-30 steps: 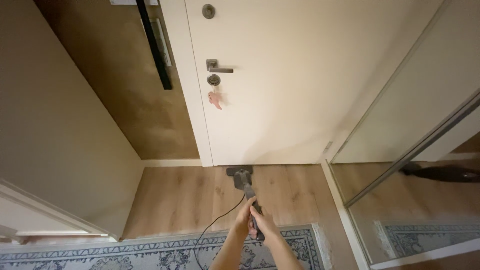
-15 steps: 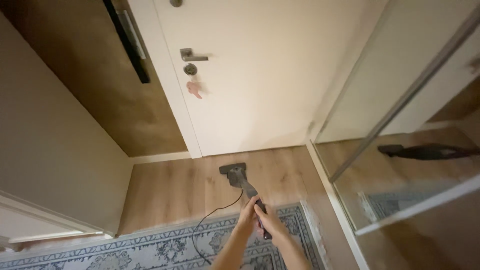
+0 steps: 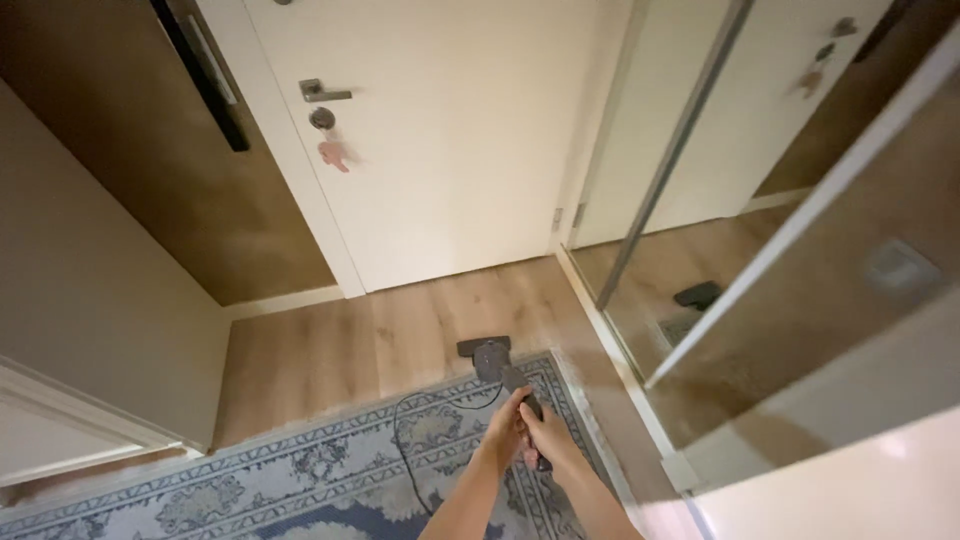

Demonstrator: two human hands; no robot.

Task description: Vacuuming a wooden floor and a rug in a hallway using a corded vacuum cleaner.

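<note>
Both my hands grip the dark handle of a grey vacuum wand [image 3: 518,385]. My left hand [image 3: 505,428] wraps it from the left and my right hand [image 3: 549,440] from the right, slightly lower. The flat vacuum head [image 3: 485,349] rests on the wooden floor [image 3: 330,350] right at the far edge of the blue patterned rug [image 3: 330,470]. A thin black cable [image 3: 405,445] loops from the wand down across the rug.
A white door [image 3: 450,150] with a metal lever handle [image 3: 322,92] and a pink key tag [image 3: 333,155] stands ahead. Mirrored sliding doors [image 3: 760,250] run along the right, reflecting the vacuum head. A beige wall [image 3: 90,270] is on the left.
The vacuum head has been pulled back from the foot of the door to the rug's edge. My view has swung right, showing more of the mirrored doors.
</note>
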